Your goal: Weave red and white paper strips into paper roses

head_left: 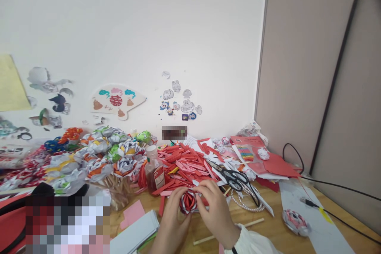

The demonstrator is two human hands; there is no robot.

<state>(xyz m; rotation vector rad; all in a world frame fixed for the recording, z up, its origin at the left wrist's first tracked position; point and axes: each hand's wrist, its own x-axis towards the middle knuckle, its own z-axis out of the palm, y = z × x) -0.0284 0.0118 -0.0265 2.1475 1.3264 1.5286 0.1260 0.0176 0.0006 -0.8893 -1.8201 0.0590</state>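
Observation:
A red and white folded paper flower is held upright between my two hands, near the table's front. My left hand wraps round its left side with the fingers curled. On the other side, my right hand pinches at the flower's upper right edge, thumb and fingertips together. Just behind the hands spreads a heap of red folded paper strips. A glass bottle of reddish-brown liquid stands left of the heap. Black-handled scissors lie to the right, beside a string of pearl beads.
Many finished paper flowers crowd the left, some above a cup of wooden sticks. White paper sheets lie front left. A wooden stick, a pink-white flower and a cable are on the right.

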